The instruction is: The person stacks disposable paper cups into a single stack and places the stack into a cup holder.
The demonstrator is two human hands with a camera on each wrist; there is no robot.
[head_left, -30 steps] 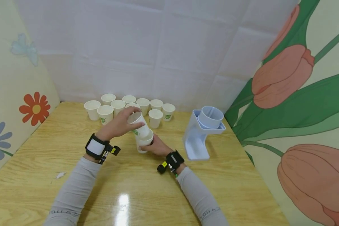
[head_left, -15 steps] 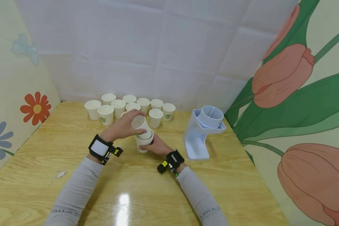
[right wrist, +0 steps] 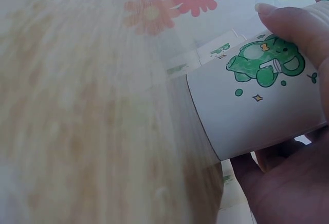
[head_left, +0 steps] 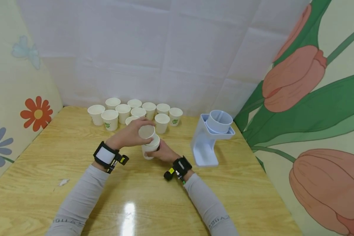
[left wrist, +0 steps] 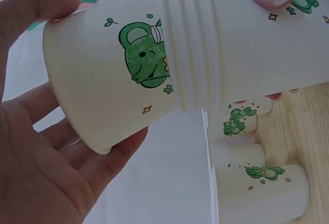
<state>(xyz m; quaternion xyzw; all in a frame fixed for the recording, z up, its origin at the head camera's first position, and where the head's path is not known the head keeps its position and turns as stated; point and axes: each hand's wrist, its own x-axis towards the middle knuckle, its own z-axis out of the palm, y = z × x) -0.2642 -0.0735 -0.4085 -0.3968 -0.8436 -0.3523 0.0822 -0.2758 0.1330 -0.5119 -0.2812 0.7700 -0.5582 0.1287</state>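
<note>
In the head view my left hand grips a white paper cup near its rim, fingers on one side and thumb on the other. The cup's lower end sits inside a nested stack of paper cups, which my right hand holds. In the left wrist view several rims of that stack lie close together around the inserted cup, which carries a green cartoon print. My right thumb and fingers wrap the stack's outer cup; its base is close to the wooden table.
Several upright paper cups stand in loose rows behind my hands, against the white cloth backdrop. To the right is a pale blue plastic stand with a round cup-like holder on top. Painted panels flank both table sides.
My left hand has moved slightly right and down, lowering its cup from a tilt above the stack to a more upright position inside it. The right hand has stayed in place.
</note>
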